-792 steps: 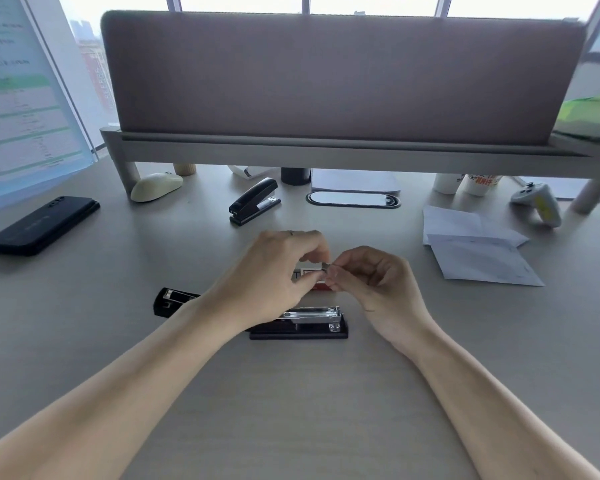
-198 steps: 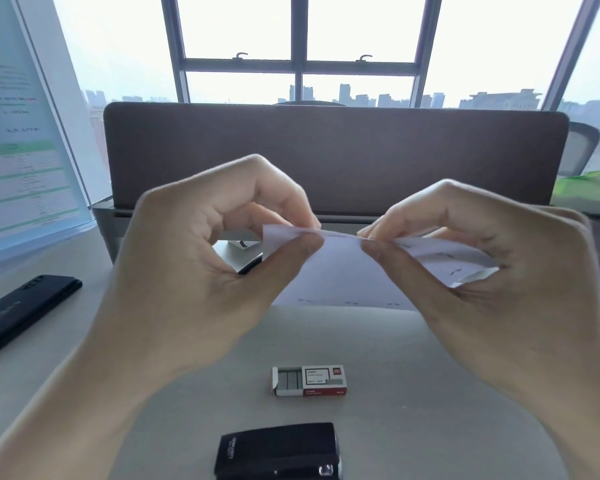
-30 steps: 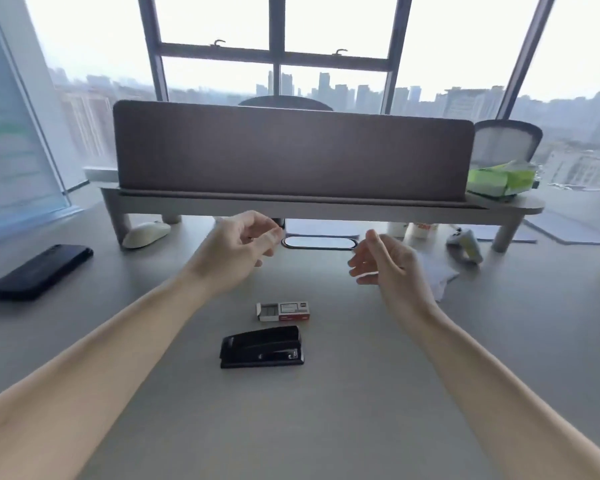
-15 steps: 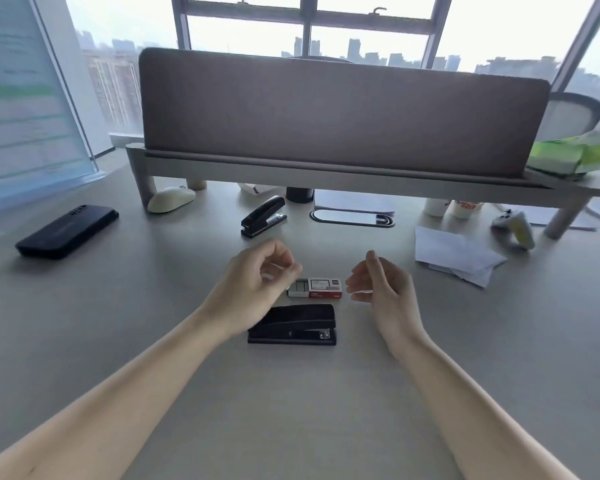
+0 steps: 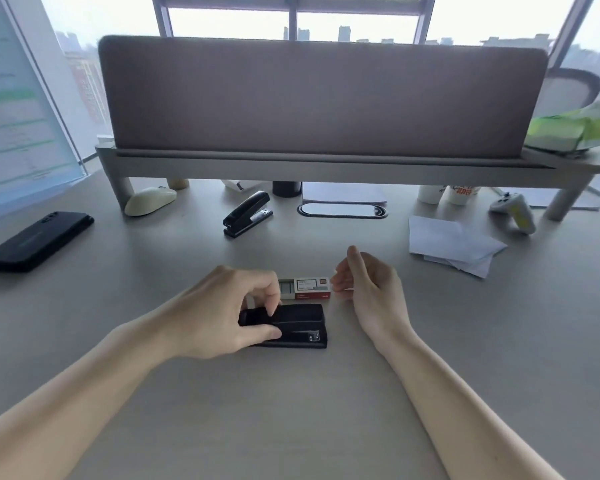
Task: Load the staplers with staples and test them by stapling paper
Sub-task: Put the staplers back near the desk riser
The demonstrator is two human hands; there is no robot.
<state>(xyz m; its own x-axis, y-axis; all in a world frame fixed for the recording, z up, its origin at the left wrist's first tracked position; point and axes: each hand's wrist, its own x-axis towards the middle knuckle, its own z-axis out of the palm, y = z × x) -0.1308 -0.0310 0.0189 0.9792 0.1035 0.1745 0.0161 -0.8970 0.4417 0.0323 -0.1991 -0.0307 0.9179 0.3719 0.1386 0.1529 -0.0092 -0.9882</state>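
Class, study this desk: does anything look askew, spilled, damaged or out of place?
Little stands out. The sheets of paper lie in a loose, fanned pile, and the staple box sits with its tray slid partly out. Nothing looks spilled or damaged.

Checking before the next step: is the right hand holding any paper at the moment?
No, the right hand hovers empty beside the staple box, while the paper sheets lie apart on the desk.
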